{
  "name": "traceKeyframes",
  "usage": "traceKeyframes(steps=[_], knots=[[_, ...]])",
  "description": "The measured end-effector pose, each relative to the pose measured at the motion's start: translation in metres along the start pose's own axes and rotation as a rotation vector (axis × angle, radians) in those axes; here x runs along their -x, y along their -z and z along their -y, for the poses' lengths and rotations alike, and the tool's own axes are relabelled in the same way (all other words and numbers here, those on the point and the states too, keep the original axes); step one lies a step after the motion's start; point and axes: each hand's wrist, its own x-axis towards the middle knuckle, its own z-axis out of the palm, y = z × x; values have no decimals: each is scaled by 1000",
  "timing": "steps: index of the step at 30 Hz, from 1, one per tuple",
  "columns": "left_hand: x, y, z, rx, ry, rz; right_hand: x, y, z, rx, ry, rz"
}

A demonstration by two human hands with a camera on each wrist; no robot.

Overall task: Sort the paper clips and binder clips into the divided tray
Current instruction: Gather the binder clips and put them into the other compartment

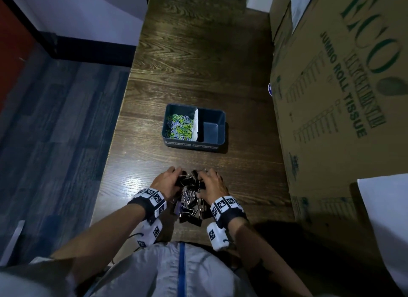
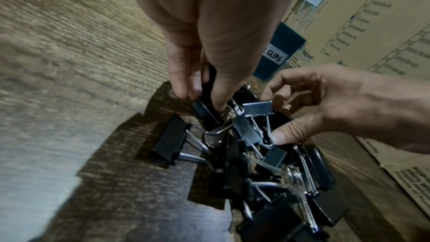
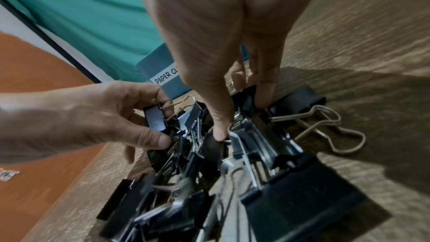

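tabletop (image 1: 198,60): dark wood grain, everything sits on this

box (image 1: 344,97): big cardboard one along the right side, "JUMBO ROLL TISSUE" printed on it

tray (image 1: 216,139): small blue-grey one, mid tabletop, well apart from the hands. White divider down the middle, labels on the front wall (wrist views read "PAPER CL..." and "...CLIPS")

paper clips (image 1: 179,126): green and pale ones, all heaped in the tray's left half. Right half looks bare

binder clips (image 1: 191,205): black with silver handles, jumbled pile at the near edge, between the two hands

left hand (image 1: 166,183): down on the far left of the pile, fingers and thumb pinching a black binder clip (image 2: 204,111)

right hand (image 1: 213,186): on the far right of the pile, fingers curled into the clips and closed on some of them
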Motion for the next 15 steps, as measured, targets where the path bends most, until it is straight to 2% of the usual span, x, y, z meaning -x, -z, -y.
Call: traceKeyframes(steps=[4,9,15], knots=[[4,1,-1,-16,2,-2,3,-9,-7,-98,-34,-71],[8,10,-13,-106,8,-17,13,2,-4,-88,-1,-111],[-6,57,-58,-128,-110,-231,22,29,-1,-95,-35,-167]])
